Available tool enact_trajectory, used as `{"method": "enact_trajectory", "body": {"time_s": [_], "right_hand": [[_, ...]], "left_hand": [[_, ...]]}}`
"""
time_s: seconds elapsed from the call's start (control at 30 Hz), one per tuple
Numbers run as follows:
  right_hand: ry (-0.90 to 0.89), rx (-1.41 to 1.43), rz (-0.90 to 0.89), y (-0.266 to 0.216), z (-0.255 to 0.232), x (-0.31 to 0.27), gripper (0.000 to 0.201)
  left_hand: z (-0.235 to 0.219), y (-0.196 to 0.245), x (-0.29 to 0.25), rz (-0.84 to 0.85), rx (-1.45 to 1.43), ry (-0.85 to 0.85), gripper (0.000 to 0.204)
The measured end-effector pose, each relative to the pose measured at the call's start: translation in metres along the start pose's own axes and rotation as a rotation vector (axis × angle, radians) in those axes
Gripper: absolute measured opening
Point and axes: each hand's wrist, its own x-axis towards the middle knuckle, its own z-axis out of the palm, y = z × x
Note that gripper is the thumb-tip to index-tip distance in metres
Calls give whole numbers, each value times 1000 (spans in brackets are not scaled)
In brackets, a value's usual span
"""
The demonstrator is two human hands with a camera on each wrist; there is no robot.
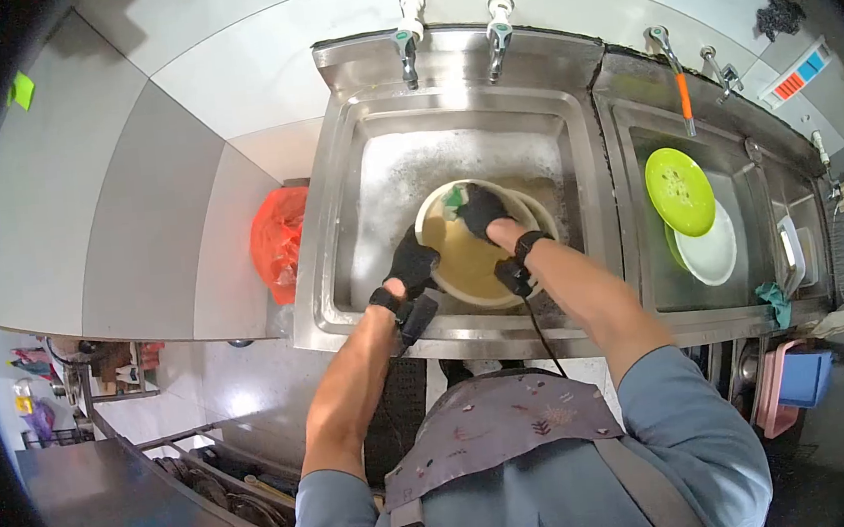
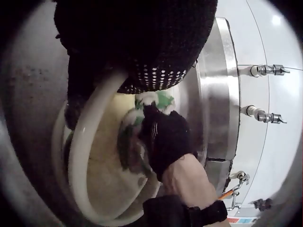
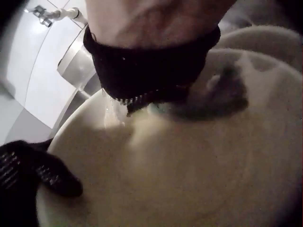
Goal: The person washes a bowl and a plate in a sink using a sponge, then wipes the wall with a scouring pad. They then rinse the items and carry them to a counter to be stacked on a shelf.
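Observation:
My left hand (image 1: 414, 262), in a black dotted glove, grips the near-left rim of a large round cream bowl (image 1: 473, 269). In the left wrist view the thick bowl rim (image 2: 85, 156) passes under the gloved fingers. Inside, near the far rim, my gloved right hand (image 1: 483, 210) holds a green scrubbing cloth (image 1: 453, 201) with white foam on it against the wall. The right wrist view shows the bowl's wet inner face (image 3: 189, 165), with the right fingertips mostly hidden behind the glove. Another pale round dish (image 1: 543, 215) lies behind the bowl.
Foamy water (image 1: 394, 176) covers the bottom of the steel sink (image 1: 328, 221). Two taps (image 1: 499, 36) stand at its back. In the right-hand basin are a lime-green plate (image 1: 680, 191) and a white plate (image 1: 712, 253). A red plastic bag (image 1: 280, 246) stands beside the sink's left edge.

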Motion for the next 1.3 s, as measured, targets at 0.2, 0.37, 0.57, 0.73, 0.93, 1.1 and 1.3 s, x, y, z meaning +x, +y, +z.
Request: {"method": "enact_trajectory", "body": {"time_s": [0.2,0.37,0.57,0.73,0.93,1.1,1.3], "right_hand": [[-230,796,-505,137,135,58,35],[-663,-231,-338,133,46,-25,45],[-330,-543,-209,73,-29,-24,45],[436,-95,-461,-19,-46,-20,36],[130,-406,-773,-80,-53,-31,35],[160,-371,-759,-48,-60,-14,39],[178,-434,-398,12,-82,-22,34]], "left_hand": [[0,30,-6,19,-253,-142,50],[-4,14,-2,166,-314,-186,58],[4,31,-4,70,-237,-143,60],[9,-3,16,288,-178,-103,56],[4,-2,13,165,242,-27,62],[-2,13,4,330,91,44,66],[-26,27,3,391,145,170,67]]}}
